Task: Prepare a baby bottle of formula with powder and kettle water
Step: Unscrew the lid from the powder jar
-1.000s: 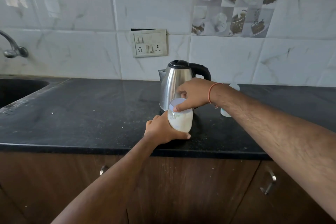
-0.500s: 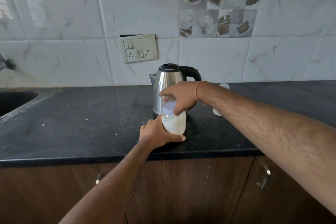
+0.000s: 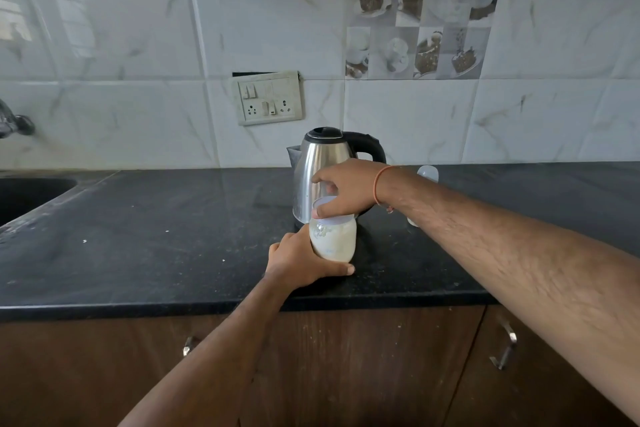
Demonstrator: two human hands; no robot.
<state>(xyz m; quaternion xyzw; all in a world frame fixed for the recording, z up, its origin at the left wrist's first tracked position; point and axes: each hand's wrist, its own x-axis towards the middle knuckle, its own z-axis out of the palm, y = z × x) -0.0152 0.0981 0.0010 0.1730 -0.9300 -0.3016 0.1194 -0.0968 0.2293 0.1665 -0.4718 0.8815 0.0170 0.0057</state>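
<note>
Head view, the capping stage. The black stone worktop (image 3: pixel 145 239) carries everything; it is hard and looks smooth, so I judge a wet bottle base could slide on it. At its back, before the tiled wall, stands the steel kettle (image 3: pixel 320 170), lid down and black handle turned to my right; I judge it the heaviest item here, possibly hot on its bare metal, and best taken only by that handle.

Just in front of the kettle, near the worktop's front edge, stands the baby bottle (image 3: pixel 333 242), upright and filled with milky formula up to its shoulder. With that load I judge it moderately heavy for its size, stiff-walled, smooth, and perhaps warm and slick. My left hand (image 3: pixel 300 262) wraps its lower body, thumb across the front near the base; this grip is closed around the bottle and steadies it against turning.

My right hand (image 3: pixel 343 192) reaches down from above, fingers curled onto the pale cap ring (image 3: pixel 335 215) at the bottle's mouth; this grip pinches the ring's rim. The ring is light, rigid plastic, best held by its edge and turned squarely, I judge, to avoid cross-threading.

A small clear cover (image 3: pixel 427 173) stands behind my right forearm, mostly hidden.
</note>
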